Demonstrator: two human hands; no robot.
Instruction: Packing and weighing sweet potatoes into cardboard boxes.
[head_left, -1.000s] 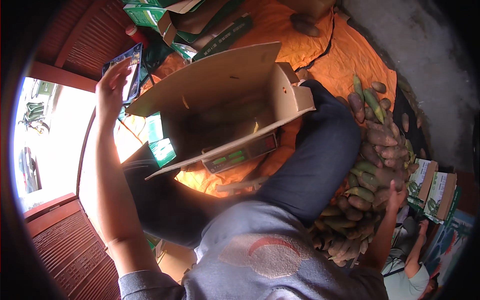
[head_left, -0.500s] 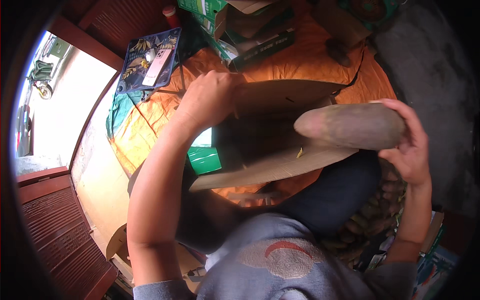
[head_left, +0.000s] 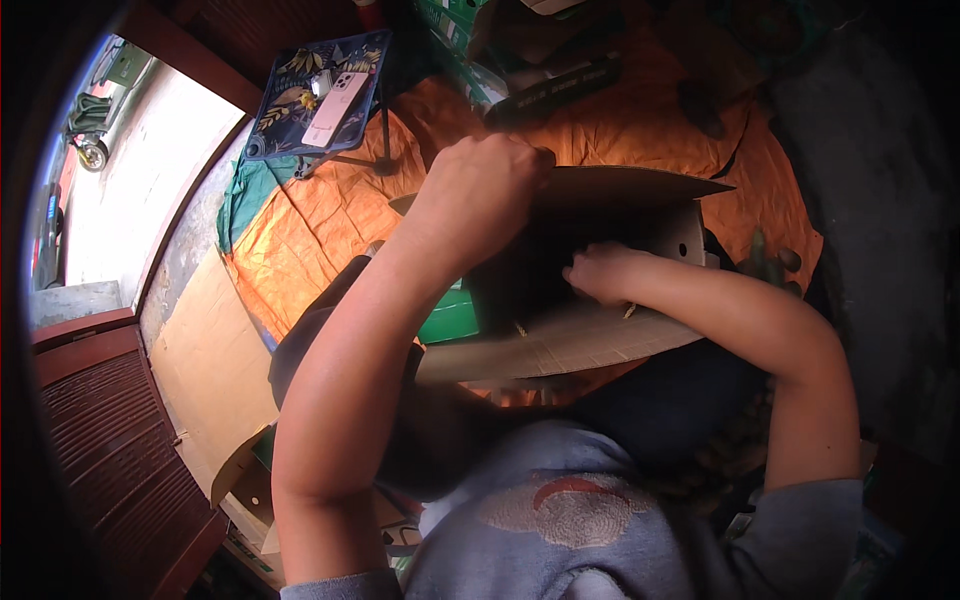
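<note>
**Cardboard box held open on the lap, both hands at its mouth**

The brown cardboard box (head_left: 590, 335) lies across the person's lap, its mouth facing away, above an orange tarp (head_left: 320, 225). The near flap projects flat toward the torso; the far flap juts to a point at right. The left hand (head_left: 487, 190) is clenched on the far flap's edge. The right hand (head_left: 605, 272) reaches into the dark interior with fingers curled; whether it grasps anything cannot be told. A green package (head_left: 450, 318) sits just beside the box at left. Farther left, bare tarp and a flat cardboard sheet (head_left: 205, 370) give open room. A small stool (head_left: 320, 90) carrying a phone (head_left: 335, 98) stands well apart.
</note>
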